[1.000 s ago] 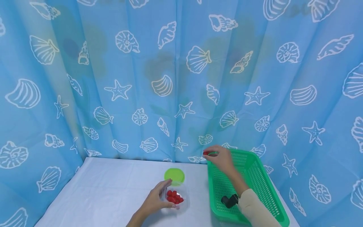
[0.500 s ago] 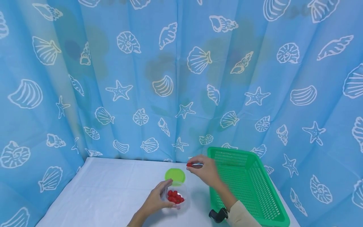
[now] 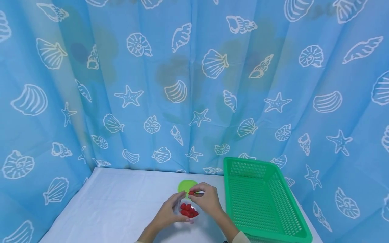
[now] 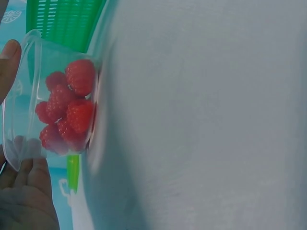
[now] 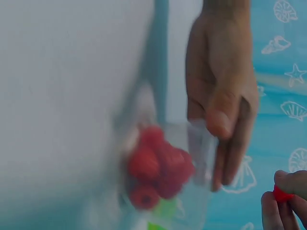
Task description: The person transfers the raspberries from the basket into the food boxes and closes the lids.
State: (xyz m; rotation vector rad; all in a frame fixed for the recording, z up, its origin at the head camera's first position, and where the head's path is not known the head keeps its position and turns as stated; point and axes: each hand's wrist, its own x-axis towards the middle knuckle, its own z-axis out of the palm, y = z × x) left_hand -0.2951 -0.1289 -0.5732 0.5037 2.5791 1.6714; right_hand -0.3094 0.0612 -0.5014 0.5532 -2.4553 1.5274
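Observation:
Several red raspberries (image 4: pixel 62 105) lie in a small clear plastic container (image 4: pixel 20 120) on the table. My left hand (image 3: pixel 166 212) holds the container from its left side, with the thumb on the near side and the fingers round the far side. Just above the container's far right rim, my right hand (image 3: pixel 209 200) pinches a single raspberry (image 5: pixel 282 194) between thumb and fingertips. Behind the container lies a round lime-green lid (image 3: pixel 183 185), partly hidden by the right hand.
To the right stands a green perforated plastic basket (image 3: pixel 261 202), with no contents visible inside. A white cloth covers the table (image 3: pixel 121 199). A blue curtain with white shell prints (image 3: pixel 182 101) hangs behind and along the sides.
My right hand has moved left and nearer, from over the basket's far left corner to the container, still pinching the raspberry. My left hand has stayed on the container.

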